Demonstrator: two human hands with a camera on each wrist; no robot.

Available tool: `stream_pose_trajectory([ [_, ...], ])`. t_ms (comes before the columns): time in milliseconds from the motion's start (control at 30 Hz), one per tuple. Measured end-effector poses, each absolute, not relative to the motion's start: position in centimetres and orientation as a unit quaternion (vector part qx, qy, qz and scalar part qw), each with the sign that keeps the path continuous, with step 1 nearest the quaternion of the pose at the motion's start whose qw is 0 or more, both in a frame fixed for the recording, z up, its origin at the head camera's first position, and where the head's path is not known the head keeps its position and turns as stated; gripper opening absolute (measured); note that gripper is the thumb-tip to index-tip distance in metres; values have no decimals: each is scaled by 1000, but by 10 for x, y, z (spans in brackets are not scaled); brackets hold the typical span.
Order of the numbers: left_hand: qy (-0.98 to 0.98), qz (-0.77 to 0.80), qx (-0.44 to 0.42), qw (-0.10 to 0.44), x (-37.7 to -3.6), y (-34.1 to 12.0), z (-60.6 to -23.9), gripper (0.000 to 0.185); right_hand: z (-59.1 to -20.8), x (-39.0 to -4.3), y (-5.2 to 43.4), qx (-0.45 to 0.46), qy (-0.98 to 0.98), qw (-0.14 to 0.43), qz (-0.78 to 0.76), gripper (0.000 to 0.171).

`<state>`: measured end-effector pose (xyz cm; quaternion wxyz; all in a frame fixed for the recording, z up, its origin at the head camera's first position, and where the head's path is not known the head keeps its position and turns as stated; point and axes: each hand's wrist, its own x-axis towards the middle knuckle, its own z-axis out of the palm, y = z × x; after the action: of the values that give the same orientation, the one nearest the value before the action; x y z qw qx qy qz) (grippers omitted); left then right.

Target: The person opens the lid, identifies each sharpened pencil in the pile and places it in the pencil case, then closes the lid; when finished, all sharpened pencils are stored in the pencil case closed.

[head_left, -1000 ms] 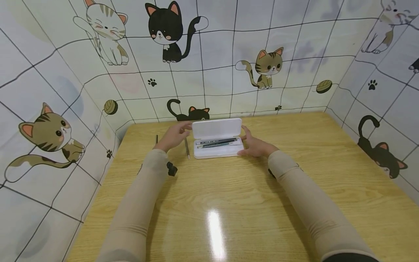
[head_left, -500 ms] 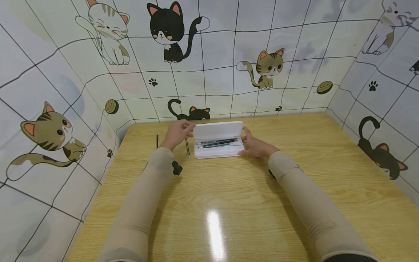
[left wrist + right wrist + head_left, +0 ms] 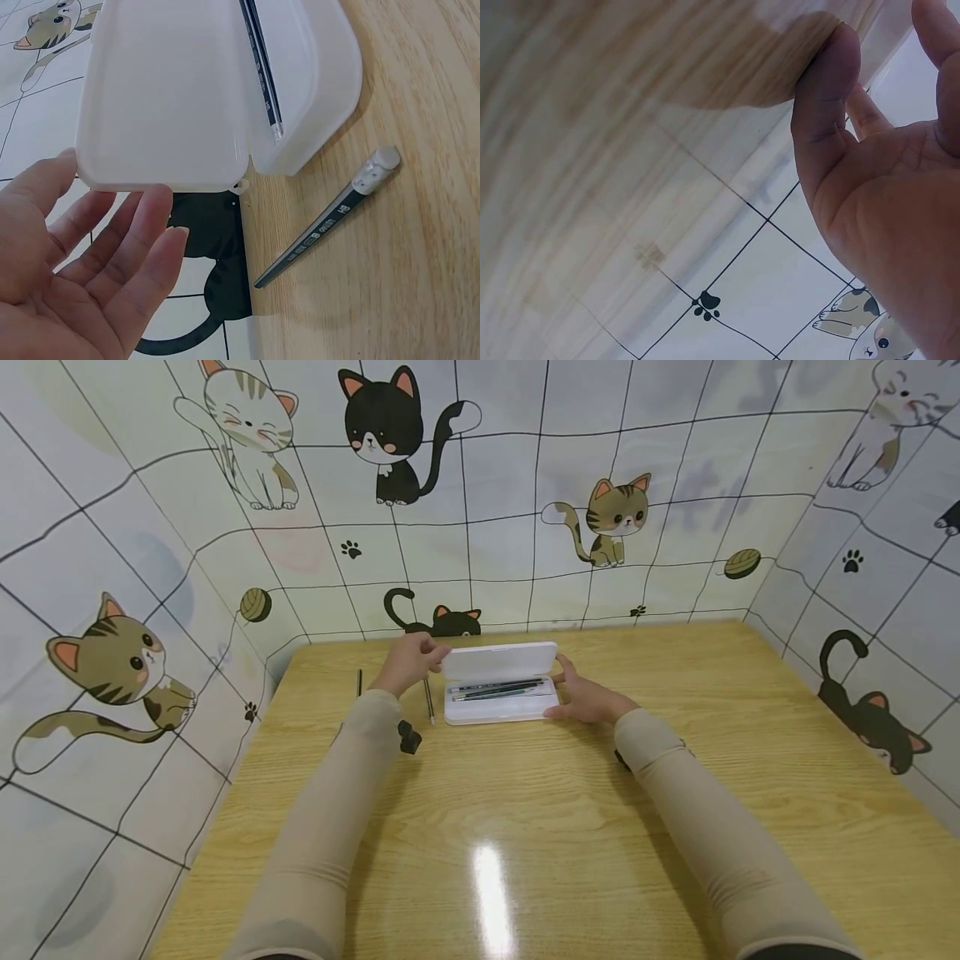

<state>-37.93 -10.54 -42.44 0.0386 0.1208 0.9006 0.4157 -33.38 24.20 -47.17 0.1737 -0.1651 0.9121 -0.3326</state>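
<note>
wooden table (image 3: 525,793), left hand (image 3: 82,255) relaxed behind pencil case (image 3: 498,685) lid, wrist view shows loose pencil (image 3: 330,217), right hand (image 3: 585,697) flat beside case

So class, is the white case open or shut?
Open: the case has its lid raised, and pencils show inside.

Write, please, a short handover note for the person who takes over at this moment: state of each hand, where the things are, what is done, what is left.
Left hand: open, fingers straight at the left end of the raised lid.
Right hand: open, resting at the right end of the white pencil case.
Case lies near the far edge of the wooden table, lid partly lowered, dark pencils inside.
Done: several pencils are in the case.
Left: one loose pencil lies on the table just left of the case, a second farther left; the lid is not closed.
</note>
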Motion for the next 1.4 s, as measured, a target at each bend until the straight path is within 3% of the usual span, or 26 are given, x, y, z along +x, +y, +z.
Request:
stream_pose_trajectory([
  [333,873,467,118,79,-379,-107,-429,33,-469,-338,248,-150,908,193,-341,118],
  [433,872,467,119,82,-377,-106,-429,33,-465,-339,252,-144,911,160,-351,105],
  [600,878,458,120,71,-374,-108,-427,33,-448,-346,255,-123,908,92,-389,69],
  [867,870,470,129,80,-375,-113,-425,31,-419,-356,245,-92,909,54,-404,61],
  [1400,856,488,115,125,-378,-118,-428,37,-408,-356,233,-90,918,100,-372,50],
])
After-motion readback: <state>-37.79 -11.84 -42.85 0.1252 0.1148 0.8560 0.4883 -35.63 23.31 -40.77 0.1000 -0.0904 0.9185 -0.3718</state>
